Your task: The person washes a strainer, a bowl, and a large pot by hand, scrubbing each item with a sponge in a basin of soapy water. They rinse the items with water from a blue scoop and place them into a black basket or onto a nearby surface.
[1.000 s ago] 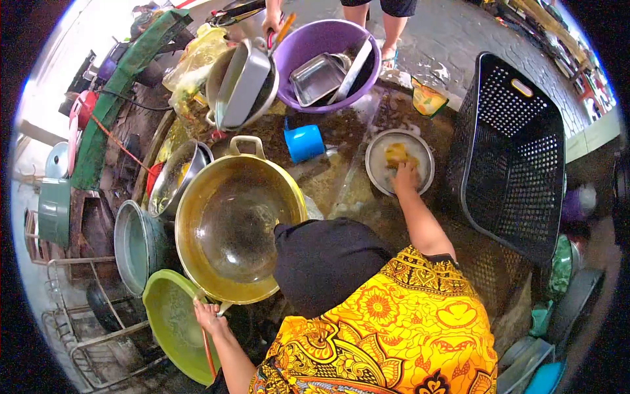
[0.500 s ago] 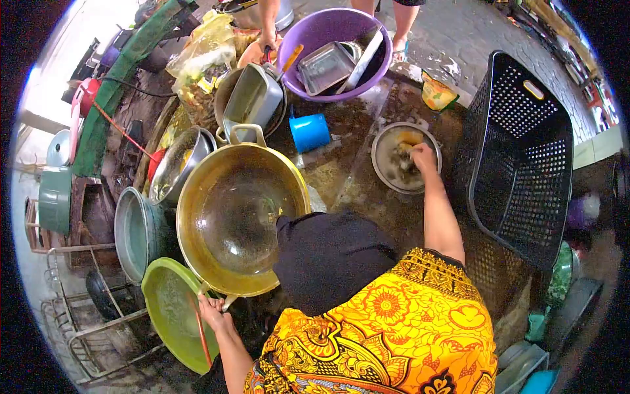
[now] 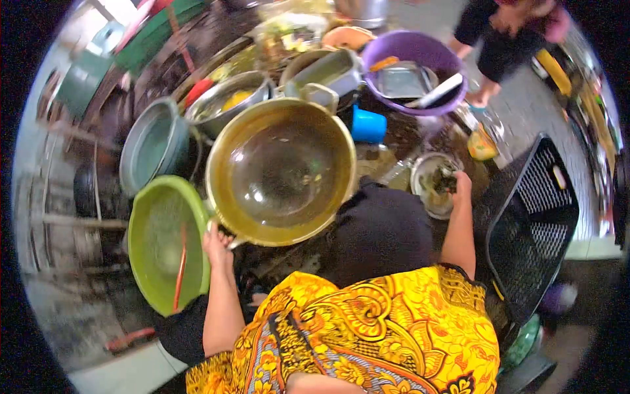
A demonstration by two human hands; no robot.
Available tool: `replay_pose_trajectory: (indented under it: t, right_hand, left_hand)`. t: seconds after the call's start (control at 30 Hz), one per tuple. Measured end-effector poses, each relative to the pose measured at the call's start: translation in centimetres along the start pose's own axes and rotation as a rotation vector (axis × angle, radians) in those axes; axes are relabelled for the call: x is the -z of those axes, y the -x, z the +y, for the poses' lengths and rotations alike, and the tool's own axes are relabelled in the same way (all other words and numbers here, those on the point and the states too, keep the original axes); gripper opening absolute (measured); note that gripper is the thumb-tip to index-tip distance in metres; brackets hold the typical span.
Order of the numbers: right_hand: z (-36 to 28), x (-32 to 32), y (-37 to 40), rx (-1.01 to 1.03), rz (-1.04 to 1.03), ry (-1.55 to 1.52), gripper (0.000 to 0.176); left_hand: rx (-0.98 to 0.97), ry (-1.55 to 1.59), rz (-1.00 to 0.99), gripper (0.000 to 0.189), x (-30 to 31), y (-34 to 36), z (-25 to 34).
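Observation:
My left hand is closed on the lower loop handle of a large brass-coloured wok, which is tilted with its wet inside facing me. My right hand is closed at the right side of a small round metal basin. A dark, rough clump that looks like a scouring pad shows at its fingers, partly blurred. Beside my left hand stands a green basin of cloudy water, with a reddish stick leaning in it. A blue mug lies beyond the wok.
Behind the mug is a purple tub with a tray and utensils. A black perforated crate stands at the right. Left of the wok are a grey basin and metal pots. Another person is at the upper right.
My head view has turned, so the scene sits differently. The right hand has lifted with a dark clump at its fingers. The other person's hand has left the purple tub's edge.

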State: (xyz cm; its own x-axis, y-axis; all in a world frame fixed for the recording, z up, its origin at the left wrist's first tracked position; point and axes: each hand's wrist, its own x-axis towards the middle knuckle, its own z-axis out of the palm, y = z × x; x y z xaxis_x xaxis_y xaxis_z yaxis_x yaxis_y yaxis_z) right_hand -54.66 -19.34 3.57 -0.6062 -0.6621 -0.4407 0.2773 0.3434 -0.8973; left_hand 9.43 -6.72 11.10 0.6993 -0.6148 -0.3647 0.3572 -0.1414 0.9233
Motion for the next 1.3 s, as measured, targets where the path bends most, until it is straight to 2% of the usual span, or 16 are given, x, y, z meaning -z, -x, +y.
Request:
replay_pose_trajectory:
  t: [0.13,0.2,0.4,0.5,0.53,0.6,0.67,0.83,0.9,0.93,0.97,1.07,1.13,1.17,1.27,1.3]
  right_hand:
    - [-4.9,-4.0,1.8,0.041,-0.348,0.089,0.023]
    - [-11.1,-9.1,8.1,-0.035,-0.657,0.276,0.035]
    - [-17.6,-24.4,18.3,0.232,-1.229,0.993,0.039]
    - [-12.9,-30.6,18.4,0.692,-1.359,1.401,0.041]
    - [-11.5,-31.6,20.2,0.601,-1.262,1.614,0.039]
    - [-3.7,-33.7,13.9,1.217,-1.375,1.831,0.039]
    - [-0.7,-32.6,17.1,1.093,-1.123,2.288,0.056]
    - [12.6,-31.7,21.4,1.014,-0.740,1.728,0.067]
    - [16.1,-33.3,26.5,0.600,-0.895,1.334,0.064]
    - [18.3,-33.8,28.6,0.614,-0.953,1.084,0.062]
    - [17.9,-34.1,31.3,0.589,-1.063,0.887,0.056]
    - [18.2,-34.4,29.4,0.861,-1.239,0.811,0.046]
    - [16.1,-33.8,25.0,1.037,-1.214,1.247,0.041]
    - [15.0,-33.4,21.4,1.327,-1.204,1.396,0.039]
    - [12.9,-33.5,11.4,1.463,-0.605,1.523,0.027]
    - [10.3,-33.8,12.2,1.333,-0.564,1.446,0.027]
  left_hand:
    - [0.077,0.016,-0.115,0.015,0.4,-1.1,-0.7]
    - [0.141,0.011,-0.091,0.014,0.2,-1.7,-1.2]
    - [0.001,-0.014,0.056,0.016,-1.1,-2.4,-2.1]
    - [-0.070,-0.016,0.063,0.018,-1.3,-2.3,-1.6]
    - [-0.102,-0.035,0.082,0.020,-1.3,-2.3,-1.3]
    - [-0.135,-0.044,0.105,0.022,-1.1,-2.6,-1.1]
    - [-0.203,-0.121,0.118,0.026,-0.8,-3.0,-1.2]
    - [-0.181,-0.045,0.089,0.023,-1.0,-2.5,-2.0]
    - [-0.142,-0.005,0.102,0.023,-1.1,-2.1,-2.1]
    - [-0.115,0.040,0.106,0.023,-1.3,-2.0,-2.4]
    - [-0.086,0.090,0.086,0.032,-1.1,-2.4,-3.0]
    - [-0.101,0.116,0.051,0.016,-0.7,-2.4,-3.0]
    - [-0.082,0.122,0.043,0.016,-0.5,-2.4,-2.9]
    - [-0.059,0.127,0.037,0.016,-0.5,-2.4,-2.9]
    - [-0.048,0.150,0.001,0.016,-0.4,-2.6,-3.0]
    - [-0.049,0.143,-0.003,0.015,-0.5,-2.6,-3.2]
